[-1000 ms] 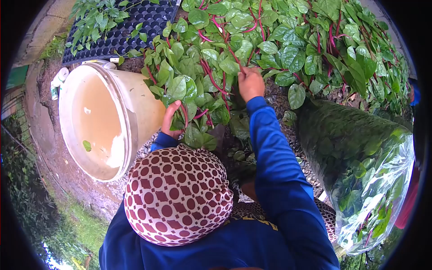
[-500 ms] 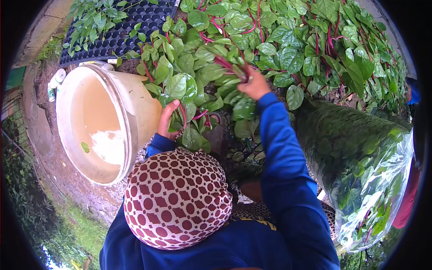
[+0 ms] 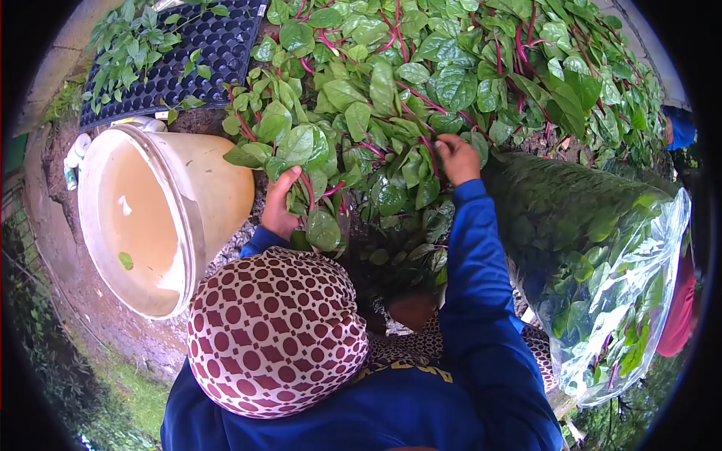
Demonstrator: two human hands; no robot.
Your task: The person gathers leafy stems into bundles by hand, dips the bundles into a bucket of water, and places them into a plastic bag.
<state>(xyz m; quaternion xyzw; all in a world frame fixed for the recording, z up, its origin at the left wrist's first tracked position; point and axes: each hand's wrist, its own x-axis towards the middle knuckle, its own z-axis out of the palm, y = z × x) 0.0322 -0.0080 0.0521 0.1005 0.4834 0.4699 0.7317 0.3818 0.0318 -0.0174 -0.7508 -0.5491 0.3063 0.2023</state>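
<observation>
Red-stemmed leafy greens that look like Malabar spinach (image 3: 391, 184) lie in front of me, with broad glossy leaves. My left hand (image 3: 280, 207) is closed around a bunch of stems (image 3: 307, 189) at the left, beside the bucket, its thumb on top and the other fingers partly hidden by leaves. Over the right side of the same greens, my right hand (image 3: 458, 159) has its fingers pinched together at a red stem (image 3: 429, 154).
A whitish bucket (image 3: 192, 218) of cloudy water with a floating leaf lies left. Behind it is a black seedling tray (image 3: 192, 56). A heap of greens (image 3: 519, 68) spreads across the back. At right stands a clear plastic bag (image 3: 594, 301) of leaves. Patterned fabric (image 3: 274, 331) bulges in front.
My right hand has moved right and slightly down; the stem bunch it swung above the pile now rests among the leaves. My left hand keeps its bunch. The view has shifted slightly.
</observation>
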